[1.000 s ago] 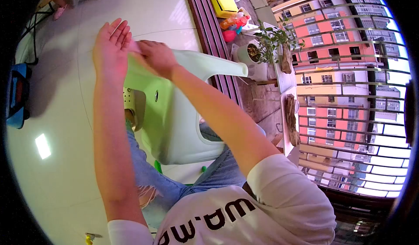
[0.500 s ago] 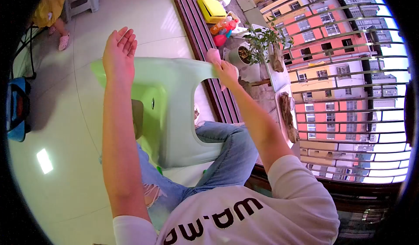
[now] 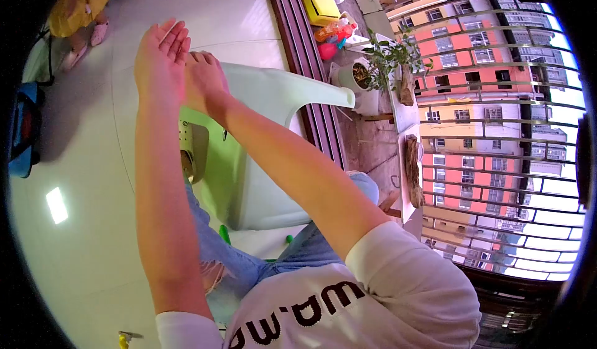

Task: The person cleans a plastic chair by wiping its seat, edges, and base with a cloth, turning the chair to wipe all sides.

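Swinging my right hand (image 3: pixel 206 78) back from the stool's leg end to my left hand (image 3: pixel 160 57), pairing them over the pale stool (image 3: pixel 273 193) between my legs (image 3: pixel 233 249). Left's loosely open, seemingly empty; right's grip is hidden, can't tell.

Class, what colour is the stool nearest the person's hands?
The stool is pale green, seen best in the head view.

At far left, a person in yellow (image 3: pixel 81 4), partly visible; nearer on my left, a blue object (image 3: pixel 23 164) against the pale floor (image 3: pixel 81 181). At my right, beyond dark floor rails (image 3: pixel 298 35): a yellow box (image 3: pixel 320 6), a potted plant (image 3: pixel 387 58), weathered wood (image 3: pixel 412 169) and, farthest, apartment buildings (image 3: pixel 457 59).
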Tool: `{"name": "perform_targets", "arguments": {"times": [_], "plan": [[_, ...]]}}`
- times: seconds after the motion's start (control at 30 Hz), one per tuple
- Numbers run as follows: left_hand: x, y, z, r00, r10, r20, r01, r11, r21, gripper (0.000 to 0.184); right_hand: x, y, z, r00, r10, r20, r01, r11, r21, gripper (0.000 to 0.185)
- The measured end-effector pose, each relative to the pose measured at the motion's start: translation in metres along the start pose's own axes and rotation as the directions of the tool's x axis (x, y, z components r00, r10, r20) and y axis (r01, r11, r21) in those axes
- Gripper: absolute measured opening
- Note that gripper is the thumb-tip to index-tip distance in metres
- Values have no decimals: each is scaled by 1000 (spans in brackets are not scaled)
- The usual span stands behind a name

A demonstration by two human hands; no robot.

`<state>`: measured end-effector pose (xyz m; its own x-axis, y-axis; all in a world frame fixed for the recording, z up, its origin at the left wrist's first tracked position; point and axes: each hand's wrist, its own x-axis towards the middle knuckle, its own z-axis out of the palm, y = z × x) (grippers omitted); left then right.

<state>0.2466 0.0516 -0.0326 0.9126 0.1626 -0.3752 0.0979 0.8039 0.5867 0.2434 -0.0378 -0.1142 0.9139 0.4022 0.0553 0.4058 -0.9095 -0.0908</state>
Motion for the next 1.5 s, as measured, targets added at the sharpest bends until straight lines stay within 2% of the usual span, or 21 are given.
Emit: {"name": "perform_targets", "arguments": {"times": [0.1,0.17,0.27,0.33,0.4,0.47,0.53,0.6,0.73,0.8,0.87,0.93,1.0,1.03,1.07,1.13,1.23,1.3,1.37,1.43,1.5], "plan": [[15,-11,-11,999,22,40,-19,997,-76,40,-1,4,-6,995,3,96,-7,999,36,40],[17,-15,-11,999,-7,34,10,996,-86,38,-2,19,3,993,-96,-70,108,975,195,40],[28,-13,-13,999,-32,41,33,998,-44,41,-20,53,0,993,-82,-83,108,916,386,43],[26,-17,-17,998,-37,49,36,999,13,45,-43,76,-28,996,72,58,-89,919,385,45],[13,-24,-12,979,128,158,-136,990,40,38,-73,119,-29,986,160,56,-170,928,333,45],[-4,-19,5,985,133,107,-141,987,70,38,-100,162,-28,960,271,69,-279,910,306,50],[-7,-16,6,988,142,60,-147,984,96,38,-128,188,-43,812,551,193,-583,744,326,49],[-2,-16,0,976,163,147,-177,980,87,38,-151,216,-50,673,698,246,-739,619,266,54],[3,-13,-2,981,180,72,-185,981,57,38,-160,240,-41,739,663,119,-673,717,181,59],[6,-11,-6,970,175,167,-183,983,30,37,-143,211,-50,643,738,207,-765,600,236,63],[9,-10,-5,973,166,161,-171,985,13,36,-122,176,-49,663,684,305,-747,579,327,54],[8,-10,-3,979,163,118,-165,986,3,35,-100,140,-33,905,424,47,-417,859,297,48],[9,-11,-6,984,156,81,-155,988,-18,34,-78,112,-2,961,31,-276,22,982,188,42],[26,-11,-23,983,164,76,-163,986,-18,34,-71,90,0,961,23,-277,32,981,190,42],[57,-12,-51,964,17,266,44,974,-223,34,-66,64,-5,934,19,-356,60,976,209,39],[90,-18,-71,883,-70,464,266,889,-372,34,-57,53,-2,901,9,-435,102,968,231,36],[80,-25,-53,897,-69,436,216,930,-297,35,-54,75,1,968,-70,-242,146,939,313,42],[23,-14,-12,998,67,7,-67,997,-42,35,-60,91,-1,981,-19,-194,87,933,350,39],[33,-15,-21,999,44,22,-42,998,-56,35,-68,105,-6,988,22,-150,37,923,382,37],[38,-16,-29,999,17,42,-14,997,-70,35,-82,117,-12,994,88,-62,-68,961,268,40],[37,-18,-33,998,56,10,-55,998,-29,35,-110,115,-5,985,46,-165,-10,978,209,41]]}}
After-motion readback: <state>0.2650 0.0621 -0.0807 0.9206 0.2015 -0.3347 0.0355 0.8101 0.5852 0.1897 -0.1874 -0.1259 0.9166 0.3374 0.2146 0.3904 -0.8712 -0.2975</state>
